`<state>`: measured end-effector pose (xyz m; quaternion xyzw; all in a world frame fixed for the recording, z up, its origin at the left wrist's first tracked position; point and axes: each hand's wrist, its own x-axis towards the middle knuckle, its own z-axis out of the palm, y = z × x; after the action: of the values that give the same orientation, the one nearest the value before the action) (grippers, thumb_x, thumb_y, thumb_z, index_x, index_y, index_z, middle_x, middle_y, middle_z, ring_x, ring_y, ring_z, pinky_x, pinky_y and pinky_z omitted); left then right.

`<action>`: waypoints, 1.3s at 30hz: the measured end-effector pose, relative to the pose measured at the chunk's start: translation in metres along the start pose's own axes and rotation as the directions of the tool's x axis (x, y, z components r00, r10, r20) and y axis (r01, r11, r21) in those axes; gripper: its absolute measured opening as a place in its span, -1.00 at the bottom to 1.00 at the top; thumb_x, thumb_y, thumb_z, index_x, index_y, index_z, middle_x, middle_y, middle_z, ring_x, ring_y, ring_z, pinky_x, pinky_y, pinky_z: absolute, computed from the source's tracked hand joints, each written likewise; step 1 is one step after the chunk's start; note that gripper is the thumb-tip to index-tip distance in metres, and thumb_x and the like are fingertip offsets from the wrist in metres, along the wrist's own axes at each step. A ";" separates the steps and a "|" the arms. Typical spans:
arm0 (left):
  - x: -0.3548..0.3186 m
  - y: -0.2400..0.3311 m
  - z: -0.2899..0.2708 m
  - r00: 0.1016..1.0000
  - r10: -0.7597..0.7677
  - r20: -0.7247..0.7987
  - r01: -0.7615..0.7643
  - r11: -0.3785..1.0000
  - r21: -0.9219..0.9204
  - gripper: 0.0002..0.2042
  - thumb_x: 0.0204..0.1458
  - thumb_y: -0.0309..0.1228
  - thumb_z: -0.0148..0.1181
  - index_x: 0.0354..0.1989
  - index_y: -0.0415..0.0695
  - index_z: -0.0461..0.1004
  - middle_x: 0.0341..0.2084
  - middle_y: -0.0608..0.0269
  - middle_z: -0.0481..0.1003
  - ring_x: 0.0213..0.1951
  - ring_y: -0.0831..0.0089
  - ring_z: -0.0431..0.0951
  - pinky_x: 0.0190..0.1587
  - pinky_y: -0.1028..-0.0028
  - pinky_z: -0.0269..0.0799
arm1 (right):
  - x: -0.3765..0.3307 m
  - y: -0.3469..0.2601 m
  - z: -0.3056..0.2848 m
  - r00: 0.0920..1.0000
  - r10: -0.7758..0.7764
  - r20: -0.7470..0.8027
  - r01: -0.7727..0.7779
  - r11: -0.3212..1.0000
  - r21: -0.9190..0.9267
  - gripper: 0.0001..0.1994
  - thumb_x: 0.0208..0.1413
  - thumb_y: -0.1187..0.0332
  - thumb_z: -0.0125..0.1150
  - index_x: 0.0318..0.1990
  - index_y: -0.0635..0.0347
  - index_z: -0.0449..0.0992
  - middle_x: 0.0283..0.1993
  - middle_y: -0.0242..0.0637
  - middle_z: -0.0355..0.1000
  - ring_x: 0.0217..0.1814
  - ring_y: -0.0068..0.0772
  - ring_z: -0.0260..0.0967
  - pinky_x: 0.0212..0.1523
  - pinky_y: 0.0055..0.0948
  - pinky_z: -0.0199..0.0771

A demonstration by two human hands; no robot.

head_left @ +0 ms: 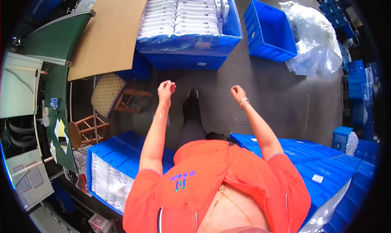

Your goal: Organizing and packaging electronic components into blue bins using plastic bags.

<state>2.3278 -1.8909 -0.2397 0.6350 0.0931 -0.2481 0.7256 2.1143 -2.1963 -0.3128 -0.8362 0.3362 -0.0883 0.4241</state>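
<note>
My left hand hangs in the air with its fingers curled in, and no object shows in it. To its right, my right hand is closed in a loose fist, also with no object showing; a bracelet circles that wrist. Both hands are apart from everything around them. Ahead of them stands a large blue bin lined with clear plastic film. Rows of long white plastic parts are stacked in it, with a few standing at its right side.
A brown cardboard sheet lies left of the bin, above a patterned chair and a wooden stool. At far right are an open blue crate and crumpled clear plastic. Blue bins flank me; a green-topped workbench runs left.
</note>
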 end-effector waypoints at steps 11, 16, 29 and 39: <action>0.282 0.037 0.101 0.943 -0.113 -0.314 0.063 0.984 -0.165 -0.54 -0.03 -0.20 0.18 -0.14 -0.29 0.17 -0.38 0.16 0.34 -0.46 0.43 0.39 -0.54 0.39 0.41 | 0.254 -0.004 -0.042 0.951 0.149 -0.271 -0.160 0.987 -0.020 -0.62 -0.02 0.20 0.20 -0.14 0.27 0.32 -0.33 -0.21 0.42 -0.28 -0.38 0.39 -0.20 -0.43 0.38; 0.334 0.027 0.127 0.874 -0.182 -0.451 0.159 0.983 -0.089 -0.41 -0.16 -0.43 0.28 -0.04 -0.36 0.04 -0.16 -0.04 0.27 -0.31 0.24 0.44 -0.44 0.21 0.49 | 0.348 0.001 -0.050 0.952 0.196 -0.235 -0.184 0.980 0.075 -0.52 -0.06 0.13 0.23 -0.09 0.31 0.32 -0.28 -0.15 0.42 -0.24 -0.38 0.40 -0.22 -0.42 0.38; 0.351 0.017 0.100 0.713 -0.074 -0.697 0.198 0.975 0.100 -0.56 -0.15 -0.57 0.10 -0.05 -0.32 0.11 -0.32 0.03 0.40 -0.42 0.25 0.49 -0.49 0.19 0.47 | 0.379 -0.035 -0.074 0.976 0.113 0.185 -0.077 0.979 -0.190 -0.68 -0.19 0.26 0.07 -0.27 0.25 0.34 -0.34 0.10 0.41 -0.22 0.19 0.35 -0.16 -0.04 0.34; 0.319 0.019 0.117 0.798 -0.254 -0.546 0.253 0.964 -0.078 -0.40 -0.20 -0.59 0.13 -0.04 -0.28 -0.14 -0.15 -0.11 0.24 -0.29 0.18 0.46 -0.41 0.12 0.51 | 0.413 -0.047 -0.113 0.959 0.111 0.262 -0.051 0.973 -0.225 -0.75 -0.22 0.26 0.04 -0.42 0.27 0.35 -0.45 0.06 0.40 -0.31 0.13 0.36 -0.25 -0.07 0.33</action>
<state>2.5902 -2.0795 -0.3462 0.6609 0.3822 -0.1493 0.6284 2.4016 -2.5134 -0.2628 -0.8669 0.3163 0.0823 0.3764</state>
